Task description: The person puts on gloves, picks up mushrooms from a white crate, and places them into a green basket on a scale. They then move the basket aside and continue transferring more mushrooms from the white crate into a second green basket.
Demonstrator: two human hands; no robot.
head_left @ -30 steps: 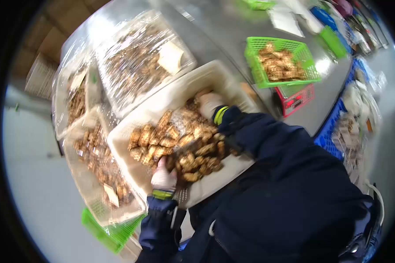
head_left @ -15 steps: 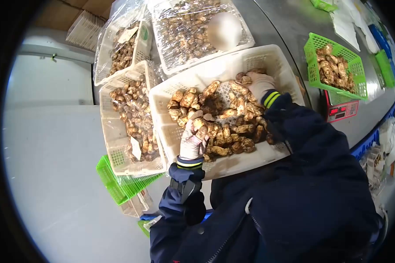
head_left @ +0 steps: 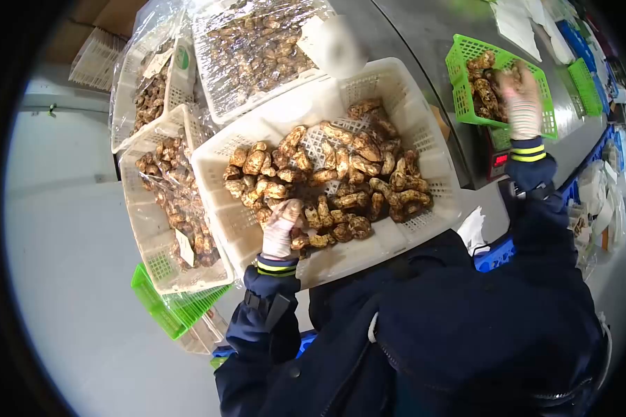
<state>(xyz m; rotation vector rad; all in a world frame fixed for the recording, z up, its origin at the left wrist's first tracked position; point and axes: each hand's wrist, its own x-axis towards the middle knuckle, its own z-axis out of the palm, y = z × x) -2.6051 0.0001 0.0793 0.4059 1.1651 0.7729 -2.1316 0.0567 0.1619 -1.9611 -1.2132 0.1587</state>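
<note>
A white perforated basket [head_left: 236, 233] in front of me holds a layer of brown, dirt-flecked mushrooms [head_left: 351, 199]. My left hand [head_left: 282, 226], in a light glove, is down at its near left side, fingers curled round a mushroom [head_left: 299, 240] among the others. Off to the right, my gloved right hand [head_left: 522, 97] is over a small green basket [head_left: 464, 55]. Motion smears its fingers, so I cannot tell whether they hold anything. More mushrooms [head_left: 487, 90] lie in the green basket beside that hand. Below it is a scale with a red display [head_left: 499, 160].
Film-covered white baskets of mushrooms stand on the left [head_left: 146, 240] and at the back [head_left: 219, 104]. Stacked green baskets [head_left: 163, 306] sit low at the left. Another green basket [head_left: 586, 87] is at the far right, near white sheets [head_left: 518, 31] on the grey metal table [head_left: 396, 55].
My right hand has left the white basket and swung right to the green basket. My left hand has lowered closer to the mushrooms. The view has shifted rightward.
</note>
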